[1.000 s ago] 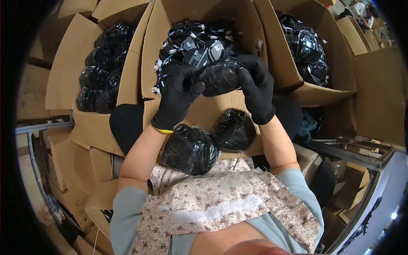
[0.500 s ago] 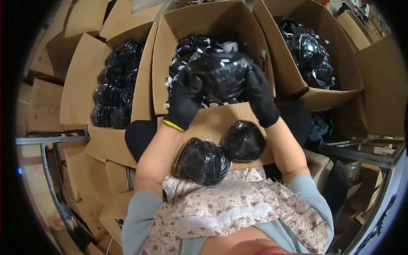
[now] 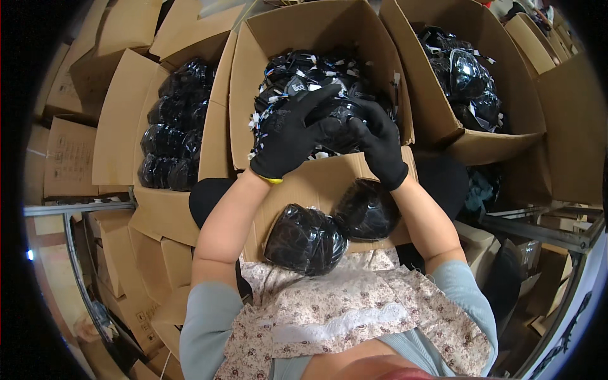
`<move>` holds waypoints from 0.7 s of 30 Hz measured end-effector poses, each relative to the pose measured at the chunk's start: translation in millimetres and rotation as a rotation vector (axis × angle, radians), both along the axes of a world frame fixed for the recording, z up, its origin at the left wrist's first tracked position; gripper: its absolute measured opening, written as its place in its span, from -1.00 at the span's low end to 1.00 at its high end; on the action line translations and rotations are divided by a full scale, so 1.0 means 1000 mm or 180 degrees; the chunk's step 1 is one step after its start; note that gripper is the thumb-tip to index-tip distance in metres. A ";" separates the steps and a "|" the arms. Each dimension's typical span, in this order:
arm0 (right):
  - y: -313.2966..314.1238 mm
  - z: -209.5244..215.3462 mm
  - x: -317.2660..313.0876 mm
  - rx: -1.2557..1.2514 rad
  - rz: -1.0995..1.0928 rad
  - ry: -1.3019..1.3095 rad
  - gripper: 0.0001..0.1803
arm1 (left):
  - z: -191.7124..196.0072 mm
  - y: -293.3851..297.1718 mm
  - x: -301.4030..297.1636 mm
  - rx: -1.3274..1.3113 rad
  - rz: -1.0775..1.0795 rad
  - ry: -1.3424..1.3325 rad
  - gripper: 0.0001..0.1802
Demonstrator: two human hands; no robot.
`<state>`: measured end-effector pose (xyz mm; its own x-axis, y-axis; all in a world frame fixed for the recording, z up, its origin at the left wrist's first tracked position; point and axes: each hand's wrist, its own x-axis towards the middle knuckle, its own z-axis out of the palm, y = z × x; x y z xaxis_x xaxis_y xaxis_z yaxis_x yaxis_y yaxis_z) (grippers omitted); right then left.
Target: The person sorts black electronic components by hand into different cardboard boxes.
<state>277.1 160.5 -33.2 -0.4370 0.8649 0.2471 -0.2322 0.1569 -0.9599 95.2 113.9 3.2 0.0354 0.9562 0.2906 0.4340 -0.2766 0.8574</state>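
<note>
In black gloves, my left hand [image 3: 288,136] and my right hand [image 3: 381,142] are together over the near edge of the middle carton. Between them they hold a glossy black rounded piece [image 3: 345,114], partly covered by my fingers. Both thumbs lie close together at its near side. Below my hands, on a cardboard flap [image 3: 304,183] across my lap, lie two plastic-wrapped black bundles [image 3: 307,239]. The right-hand wrapped bundle [image 3: 367,209] sits by my right forearm, touching or nearly touching the left one.
The middle carton [image 3: 304,26] holds many black parts [image 3: 297,63] with white connectors. In the left carton [image 3: 136,101], wrapped black bundles [image 3: 164,140] stand in rows. The right carton [image 3: 487,44] contains shiny black pieces [image 3: 467,75]. Metal frames [image 3: 538,233] flank me, with more cardboard around.
The black piece has turned and now lies lower between my hands. My hands have drawn closer together, with the left fingers reaching across toward the right.
</note>
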 end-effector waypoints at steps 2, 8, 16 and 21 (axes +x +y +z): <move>0.001 -0.008 -0.003 0.0063 -0.0143 -0.0004 -0.66 | -0.008 0.004 0.001 -0.0041 0.0121 0.0291 -0.56; 0.011 -0.009 -0.002 0.0216 0.0007 -0.0128 -0.64 | -0.018 0.000 0.003 0.0035 0.0159 -0.0349 -0.61; 0.008 0.001 0.001 -0.0233 -0.0017 -0.0095 -0.37 | -0.027 0.001 -0.004 -0.0406 0.0710 -0.0451 -0.42; 0.003 0.012 0.000 0.0594 -0.0120 -0.0907 -0.38 | 0.008 0.007 -0.003 0.1540 0.0509 0.0824 -0.56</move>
